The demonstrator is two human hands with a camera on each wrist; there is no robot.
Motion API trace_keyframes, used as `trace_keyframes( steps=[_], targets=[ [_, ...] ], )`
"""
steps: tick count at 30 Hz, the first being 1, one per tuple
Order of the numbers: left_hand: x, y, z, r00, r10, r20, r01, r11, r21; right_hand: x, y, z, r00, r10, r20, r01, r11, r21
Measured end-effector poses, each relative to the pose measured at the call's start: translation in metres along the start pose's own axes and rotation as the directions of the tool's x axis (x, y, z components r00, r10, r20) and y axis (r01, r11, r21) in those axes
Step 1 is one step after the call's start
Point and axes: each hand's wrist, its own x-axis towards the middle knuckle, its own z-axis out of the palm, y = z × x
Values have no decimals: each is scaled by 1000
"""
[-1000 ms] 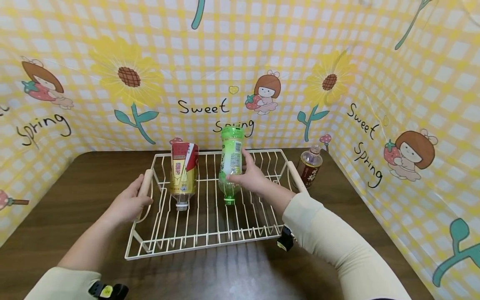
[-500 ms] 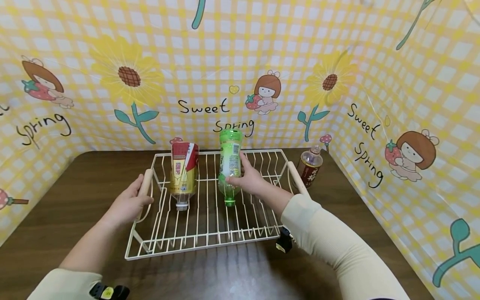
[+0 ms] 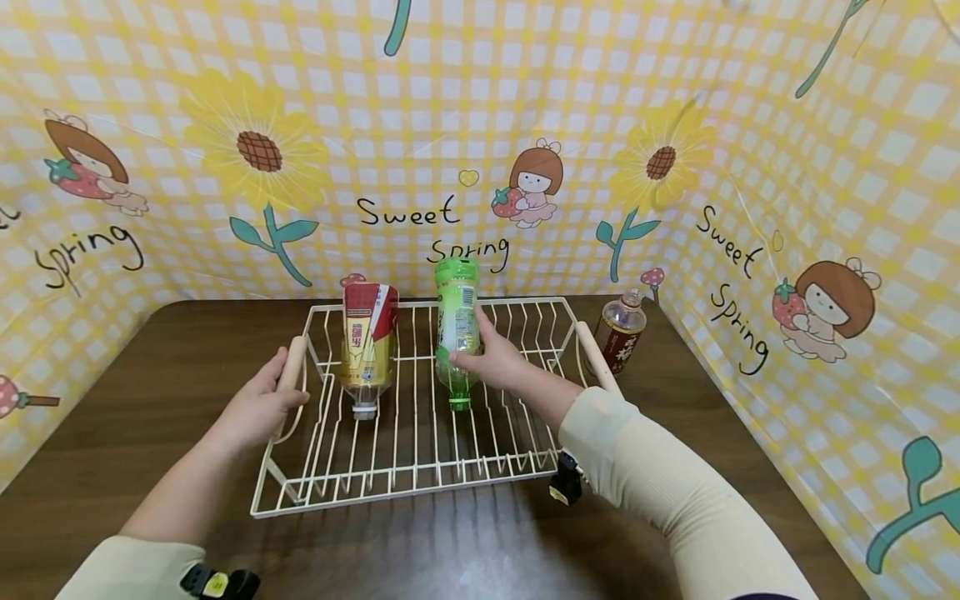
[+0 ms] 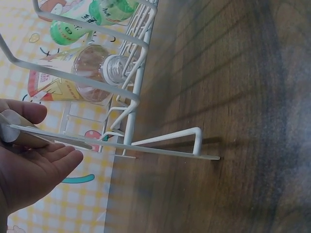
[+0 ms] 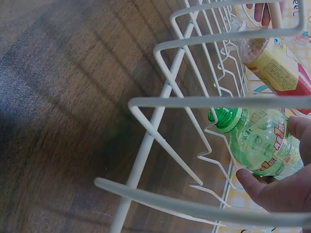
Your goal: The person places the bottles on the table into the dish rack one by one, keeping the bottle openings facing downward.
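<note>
My left hand grips the pale wooden handle on the left end of a white wire dish rack. In the left wrist view the handle's round end shows between thumb and fingers. Over the rack's middle, my right hand holds a clear green plastic bottle neck down, thumb on the near side. Its green neck is down among the wires in the right wrist view. To its left, a red and yellow labelled bottle stands neck down in the rack, untouched.
Right of the rack, behind its other wooden handle, an upright brown-labelled bottle stands uncapped on the dark wooden table. Yellow checked cloth hangs behind and at the sides. The rack's front wires stick up along its near edge.
My right hand has shifted the green bottle slightly to the left, still neck down. The left hand, the rack and the other bottles stay in place.
</note>
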Motion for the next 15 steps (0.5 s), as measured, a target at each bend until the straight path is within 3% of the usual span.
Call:
trace_keyframes(
  steps=[15],
  targets=[
    [2, -3, -1, 1000, 10, 19, -10, 999, -47, -4, -7, -11, 998, 58, -32, -56, 995, 83]
  ],
)
